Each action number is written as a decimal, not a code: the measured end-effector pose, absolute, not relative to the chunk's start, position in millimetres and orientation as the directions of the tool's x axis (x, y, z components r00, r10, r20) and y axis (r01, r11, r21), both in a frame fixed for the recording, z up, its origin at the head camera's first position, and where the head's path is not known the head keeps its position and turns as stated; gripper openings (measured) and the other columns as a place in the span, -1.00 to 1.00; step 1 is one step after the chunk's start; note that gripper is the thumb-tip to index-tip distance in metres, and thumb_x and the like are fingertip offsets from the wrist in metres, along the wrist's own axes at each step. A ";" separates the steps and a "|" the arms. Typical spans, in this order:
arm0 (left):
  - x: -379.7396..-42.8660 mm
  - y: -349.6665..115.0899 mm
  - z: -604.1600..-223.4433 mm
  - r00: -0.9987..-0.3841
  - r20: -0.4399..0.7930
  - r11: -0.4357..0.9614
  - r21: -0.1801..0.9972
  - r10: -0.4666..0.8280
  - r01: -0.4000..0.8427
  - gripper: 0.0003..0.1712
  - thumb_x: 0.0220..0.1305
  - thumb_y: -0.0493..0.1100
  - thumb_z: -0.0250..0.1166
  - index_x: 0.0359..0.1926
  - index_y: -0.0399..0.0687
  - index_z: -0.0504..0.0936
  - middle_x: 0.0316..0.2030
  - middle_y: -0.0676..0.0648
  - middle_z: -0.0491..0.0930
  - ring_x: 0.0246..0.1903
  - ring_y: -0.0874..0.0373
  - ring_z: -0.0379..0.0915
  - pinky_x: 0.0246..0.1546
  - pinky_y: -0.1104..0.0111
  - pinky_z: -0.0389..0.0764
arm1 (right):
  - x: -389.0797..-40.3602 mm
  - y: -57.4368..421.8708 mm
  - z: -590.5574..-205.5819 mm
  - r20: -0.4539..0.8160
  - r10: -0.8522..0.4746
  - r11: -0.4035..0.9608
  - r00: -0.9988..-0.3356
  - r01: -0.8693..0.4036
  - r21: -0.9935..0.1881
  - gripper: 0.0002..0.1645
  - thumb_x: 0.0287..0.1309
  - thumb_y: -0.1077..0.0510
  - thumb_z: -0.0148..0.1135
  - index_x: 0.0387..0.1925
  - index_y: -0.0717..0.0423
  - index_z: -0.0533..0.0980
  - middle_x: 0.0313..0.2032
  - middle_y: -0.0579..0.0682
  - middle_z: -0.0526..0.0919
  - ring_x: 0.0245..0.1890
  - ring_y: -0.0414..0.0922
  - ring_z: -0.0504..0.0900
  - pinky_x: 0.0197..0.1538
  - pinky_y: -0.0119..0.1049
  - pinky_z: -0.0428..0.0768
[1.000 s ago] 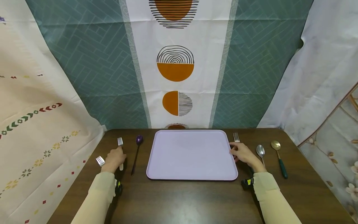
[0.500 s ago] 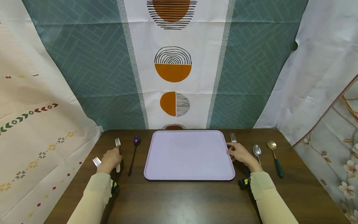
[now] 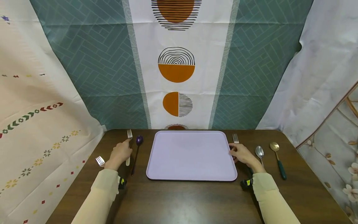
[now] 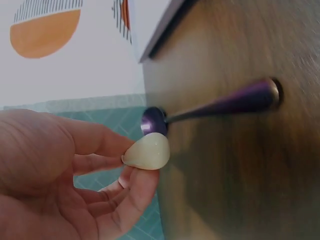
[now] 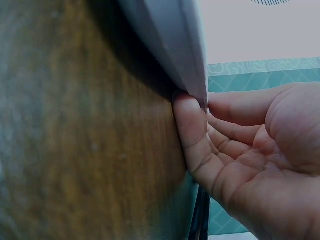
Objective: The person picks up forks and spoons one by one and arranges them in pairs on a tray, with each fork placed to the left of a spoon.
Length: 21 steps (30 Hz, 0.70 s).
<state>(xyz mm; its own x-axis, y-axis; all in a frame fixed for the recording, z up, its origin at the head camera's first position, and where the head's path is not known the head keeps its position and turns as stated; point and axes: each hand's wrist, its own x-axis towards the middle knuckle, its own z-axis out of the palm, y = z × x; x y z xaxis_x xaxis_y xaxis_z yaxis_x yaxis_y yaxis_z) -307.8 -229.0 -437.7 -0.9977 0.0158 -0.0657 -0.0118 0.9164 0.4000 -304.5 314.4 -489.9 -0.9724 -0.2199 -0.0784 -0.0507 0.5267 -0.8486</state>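
My left hand pinches a fork with a cream handle between thumb and fingers, its silver tines pointing away from me. The handle's rounded cream end faces the left wrist camera. Just right of it lies a purple spoon, bowl at the far end. My right hand grips the right edge of a pale lilac tray, thumb above and fingers curled under the rim. Beyond that hand, the tines of another fork show; its handle is mostly hidden.
Left of my left hand lies another fork, its handle hidden by the wrist. A silver spoon and a gold spoon with a green handle lie to the right on the brown table. A patterned cloth hangs behind.
The left hand has carried the cream-handled fork to the right and slightly away from me, close to the purple spoon. The right hand stays on the tray's edge.
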 end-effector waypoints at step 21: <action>-311.4 -177.8 -431.2 -0.996 -0.025 0.894 0.443 0.083 0.063 -0.35 0.40 -0.31 0.22 0.47 -0.36 0.34 -0.14 -0.30 0.64 -0.27 -0.19 0.58 -0.22 -0.06 0.67 | -305.8 315.4 -490.0 -0.077 -0.220 0.537 -0.972 -0.055 -0.842 -0.41 0.40 0.43 0.06 0.36 0.65 0.23 -0.30 0.22 0.53 -0.46 -0.06 0.61 -0.41 -0.17 0.75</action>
